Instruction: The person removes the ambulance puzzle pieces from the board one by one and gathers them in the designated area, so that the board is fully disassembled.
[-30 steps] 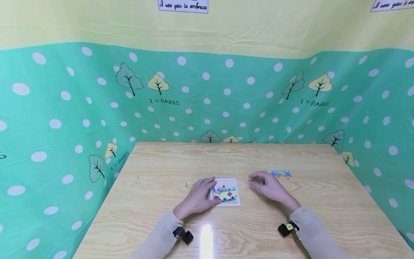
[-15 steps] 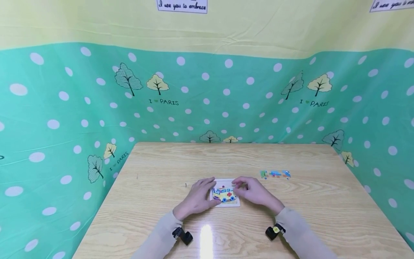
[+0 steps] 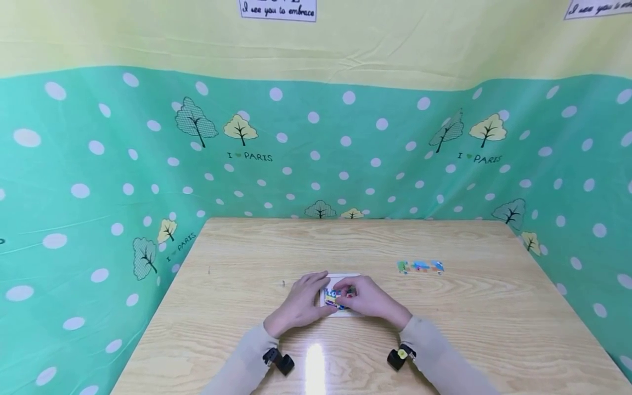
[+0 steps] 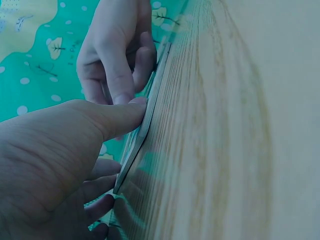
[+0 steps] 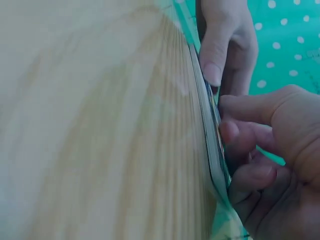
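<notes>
A small square jigsaw board (image 3: 340, 277) with a white border lies on the table, bearing part of an ambulance picture. My left hand (image 3: 302, 302) grips its left side, thumb along the near edge and fingers toward the far left corner. In the left wrist view the left thumb (image 4: 127, 117) presses on the board's rim. Over the middle of the picture is my right hand (image 3: 367, 296), thumb and index finger bent close to the surface. The right wrist view has these right fingertips (image 5: 230, 132) right at the board's face; I cannot tell whether they hold a piece.
Several loose jigsaw pieces (image 3: 421, 266), blue, green and orange, lie in a row beyond the board to the right. A tiny dark speck (image 3: 283, 283) is left of the board. The wooden table (image 3: 237, 252) backs onto a green dotted curtain (image 3: 316, 164).
My right hand has moved left from beside the loose pieces to over the board, now covering much of the ambulance. The left hand has stayed at the board's left side.
</notes>
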